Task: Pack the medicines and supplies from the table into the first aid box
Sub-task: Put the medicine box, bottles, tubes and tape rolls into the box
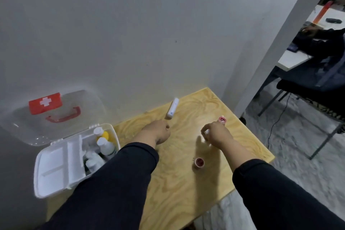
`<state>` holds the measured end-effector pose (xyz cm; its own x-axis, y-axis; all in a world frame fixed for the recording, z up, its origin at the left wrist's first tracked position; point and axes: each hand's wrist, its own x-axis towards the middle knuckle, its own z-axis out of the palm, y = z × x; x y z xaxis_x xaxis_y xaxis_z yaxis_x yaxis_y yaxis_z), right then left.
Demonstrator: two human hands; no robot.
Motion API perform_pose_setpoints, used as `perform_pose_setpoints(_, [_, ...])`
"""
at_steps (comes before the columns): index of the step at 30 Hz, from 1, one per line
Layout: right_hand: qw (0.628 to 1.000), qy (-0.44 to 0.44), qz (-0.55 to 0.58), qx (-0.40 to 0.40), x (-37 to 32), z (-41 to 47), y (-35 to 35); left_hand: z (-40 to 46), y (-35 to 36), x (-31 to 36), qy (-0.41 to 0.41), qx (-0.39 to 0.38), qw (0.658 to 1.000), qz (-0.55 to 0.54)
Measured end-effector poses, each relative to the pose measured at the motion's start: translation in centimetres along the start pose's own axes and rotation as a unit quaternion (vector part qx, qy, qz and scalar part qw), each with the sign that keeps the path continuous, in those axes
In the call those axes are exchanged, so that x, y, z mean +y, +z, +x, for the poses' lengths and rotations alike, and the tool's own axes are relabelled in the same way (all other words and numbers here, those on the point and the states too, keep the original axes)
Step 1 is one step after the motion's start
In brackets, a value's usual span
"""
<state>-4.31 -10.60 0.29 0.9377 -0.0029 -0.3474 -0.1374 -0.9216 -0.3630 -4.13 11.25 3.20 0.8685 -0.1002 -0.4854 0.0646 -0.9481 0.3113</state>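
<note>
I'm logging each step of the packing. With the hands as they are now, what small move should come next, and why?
Probably swing the left hand leftward to drop the white tube it holds into the open first aid box, whose bottle side still shows room.

Left hand (158,132) gripping white tube (172,107)

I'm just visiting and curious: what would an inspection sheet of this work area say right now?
Surface: light plywood table against a grey wall.
Job's things: open first aid box at the table's left, bottles inside; white tube; two small pink-topped rolls on the table.
Clutter: nothing seen.
Hands: left hand holds the white tube's end; right hand pinches something small and white, unclear what.
Cables: a black cable on the floor.
Surroundings: chair and desks at right.
</note>
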Motion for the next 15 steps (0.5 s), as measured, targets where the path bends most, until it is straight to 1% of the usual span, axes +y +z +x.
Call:
perform_pose_setpoints(5, [1.000,-0.017,0.021,0.012,-1.2,4.1,1.1,2.0,-0.3,0.7,-0.032,-0.011,0.999,-0.007])
perform_pose_setpoints(8, [0.996,-0.018,0.088,0.027,-3.4,6.9,1.5,3.2,-0.9,0.2,-0.054,-0.012,0.998,-0.016])
perform_pose_setpoints(12, [0.982,0.024,0.178,0.050,-6.8,10.4,1.5,4.6,-2.2,-0.8,-0.070,-0.001,0.997,0.011])
perform_pose_setpoints(15, [0.977,0.082,0.191,0.042,-8.7,12.4,1.8,4.9,-2.3,-1.3,-0.071,-0.001,0.997,0.018])
